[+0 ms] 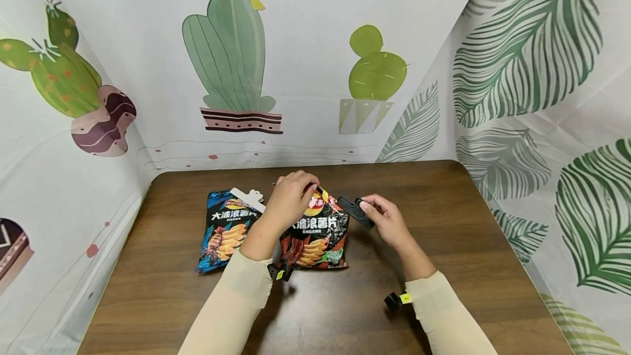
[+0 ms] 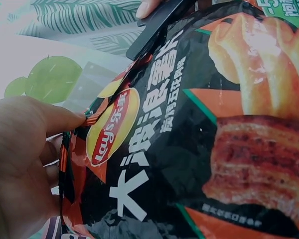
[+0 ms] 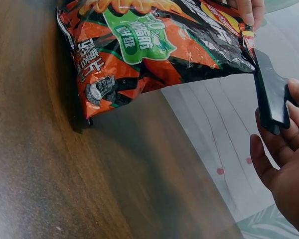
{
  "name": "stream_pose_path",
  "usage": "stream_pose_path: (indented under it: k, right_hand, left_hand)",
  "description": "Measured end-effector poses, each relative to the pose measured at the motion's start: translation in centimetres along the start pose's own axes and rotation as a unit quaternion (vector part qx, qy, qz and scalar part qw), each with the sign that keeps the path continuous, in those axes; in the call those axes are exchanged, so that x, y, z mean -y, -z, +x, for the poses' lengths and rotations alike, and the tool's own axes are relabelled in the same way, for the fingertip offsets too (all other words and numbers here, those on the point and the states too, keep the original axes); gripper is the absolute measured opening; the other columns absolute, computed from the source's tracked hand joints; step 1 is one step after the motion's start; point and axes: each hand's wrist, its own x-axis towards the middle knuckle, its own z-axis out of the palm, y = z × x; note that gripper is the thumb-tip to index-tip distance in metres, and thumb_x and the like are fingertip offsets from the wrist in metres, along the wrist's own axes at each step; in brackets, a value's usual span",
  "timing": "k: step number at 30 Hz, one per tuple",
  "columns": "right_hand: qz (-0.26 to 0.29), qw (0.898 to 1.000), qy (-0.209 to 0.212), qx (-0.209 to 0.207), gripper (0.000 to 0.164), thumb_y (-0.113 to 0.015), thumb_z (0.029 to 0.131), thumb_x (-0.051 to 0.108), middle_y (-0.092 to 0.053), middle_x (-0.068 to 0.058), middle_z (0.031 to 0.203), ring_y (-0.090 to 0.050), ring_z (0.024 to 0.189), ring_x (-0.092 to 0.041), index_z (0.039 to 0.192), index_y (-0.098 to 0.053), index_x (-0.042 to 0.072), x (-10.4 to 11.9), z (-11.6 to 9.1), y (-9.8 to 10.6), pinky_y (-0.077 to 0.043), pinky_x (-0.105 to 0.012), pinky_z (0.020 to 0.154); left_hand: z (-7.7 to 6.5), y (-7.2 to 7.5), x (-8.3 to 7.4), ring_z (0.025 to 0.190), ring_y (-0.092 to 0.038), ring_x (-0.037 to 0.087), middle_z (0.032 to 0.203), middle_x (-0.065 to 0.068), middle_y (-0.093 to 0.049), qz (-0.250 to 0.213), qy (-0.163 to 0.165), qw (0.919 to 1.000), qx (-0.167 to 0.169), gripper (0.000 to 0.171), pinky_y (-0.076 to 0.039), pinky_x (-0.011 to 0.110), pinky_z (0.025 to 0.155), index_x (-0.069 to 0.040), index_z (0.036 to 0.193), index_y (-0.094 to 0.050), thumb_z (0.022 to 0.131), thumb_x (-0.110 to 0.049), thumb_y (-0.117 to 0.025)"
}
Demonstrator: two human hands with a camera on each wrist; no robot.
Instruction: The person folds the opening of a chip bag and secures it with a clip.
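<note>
A black-and-red bag of potato chips (image 1: 322, 229) stands propped up on the table, its printed front facing me. At its top edge my left hand (image 1: 291, 199) pinches the folded rim between thumb and fingers, seen closely in the left wrist view, where the thumb presses the rim of the bag (image 2: 154, 164). My right hand (image 1: 389, 221) holds a black bag clip (image 1: 356, 212) by its handle. In the right wrist view the clip (image 3: 270, 92) meets the bag's top corner; whether its jaws bite the foil, I cannot tell.
To the left lies a blue-and-black chip bag (image 1: 222, 234) with a white bag clip (image 1: 248, 198) across its top. The brown wooden table (image 1: 473, 267) has a back edge close behind both bags, against a cactus-print curtain (image 1: 305, 59).
</note>
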Motion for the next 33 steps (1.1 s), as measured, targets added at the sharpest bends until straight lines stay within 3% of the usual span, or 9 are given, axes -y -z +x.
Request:
stream_pose_path:
  k: [7, 12, 24, 33]
  right_hand:
    - [0.008, 1.000, -0.006, 0.006, 0.019, -0.057, 0.101, 0.003, -0.062, 0.006, 0.086, -0.055, 0.073, -0.004, 0.111, -0.066, -0.010, -2.9, 0.7, 0.2, -0.047, -0.020, 0.063]
    - [0.030, 0.999, -0.004, 0.017, 0.022, -0.057, 0.102, 0.008, -0.063, 0.008, 0.088, -0.057, 0.076, -0.004, 0.114, -0.065, -0.010, -3.0, 0.6, 0.2, -0.049, -0.021, 0.066]
    - [0.065, 0.996, -0.048, 0.024, 0.032, -0.052, 0.105, 0.013, -0.065, 0.010, 0.092, -0.058, 0.083, -0.004, 0.120, -0.062, -0.013, -3.3, 0.7, -0.1, -0.049, -0.019, 0.072]
    - [0.049, 0.997, -0.028, 0.056, 0.025, -0.056, 0.103, 0.009, -0.063, 0.010, 0.090, -0.059, 0.081, -0.004, 0.116, -0.063, -0.011, -3.7, 0.9, 0.1, -0.051, -0.019, 0.072]
  left_hand:
    - [0.0, -0.1, 0.0, 0.106, -0.064, 0.024, 0.110, 0.001, -0.070, -0.008, -0.001, 1.0000, -0.001, 0.020, -0.044, 0.050, 0.097, -0.013, 0.114, -0.072, 0.105, -0.021, -0.056]
    - [0.0, -0.1, -0.1, 0.105, -0.064, 0.023, 0.109, 0.001, -0.070, -0.010, 0.003, 0.9999, 0.000, 0.020, -0.043, 0.050, 0.098, -0.013, 0.114, -0.071, 0.105, -0.022, -0.056]
    - [0.0, -0.1, -0.1, 0.101, -0.063, 0.022, 0.111, 0.001, -0.070, -0.020, 0.010, 0.9998, 0.000, 0.019, -0.042, 0.049, 0.098, -0.016, 0.114, -0.071, 0.105, -0.023, -0.055]
    - [0.0, -0.1, 0.0, 0.106, -0.065, 0.024, 0.111, 0.001, -0.071, -0.007, 0.010, 0.9999, 0.002, 0.018, -0.041, 0.050, 0.101, -0.016, 0.113, -0.071, 0.105, -0.022, -0.056]
